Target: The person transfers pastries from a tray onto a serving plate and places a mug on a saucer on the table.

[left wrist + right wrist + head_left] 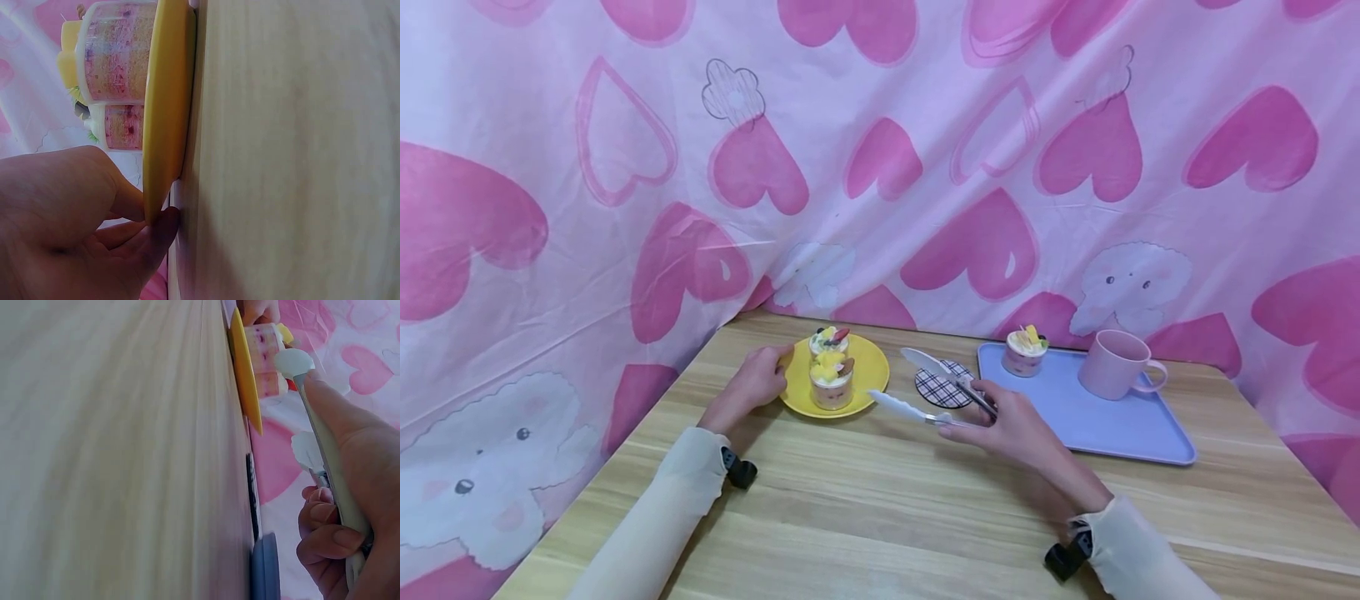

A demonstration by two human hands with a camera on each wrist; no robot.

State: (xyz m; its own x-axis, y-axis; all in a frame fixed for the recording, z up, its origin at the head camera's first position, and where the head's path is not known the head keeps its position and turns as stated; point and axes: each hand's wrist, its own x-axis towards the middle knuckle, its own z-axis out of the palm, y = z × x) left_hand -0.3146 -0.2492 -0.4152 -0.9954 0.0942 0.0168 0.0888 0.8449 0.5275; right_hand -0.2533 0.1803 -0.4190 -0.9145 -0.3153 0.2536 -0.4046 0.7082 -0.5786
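Left hand (760, 379) pinches the left rim of the yellow plate (871, 369); right hand (1011, 423), well apart from it, grips tongs (901, 407) whose arms stand spread near the plate's right side. Two fruit-topped dessert cups (832, 393) stand on the plate, between the hands, nearer the left.

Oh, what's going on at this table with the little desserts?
A person's left hand pinches the rim of a yellow plate bearing two dessert cups. The right hand holds tongs, which are spread apart and gripping nothing. A third dessert cup and a pink mug stand on a blue tray. A checked coaster lies between plate and tray.
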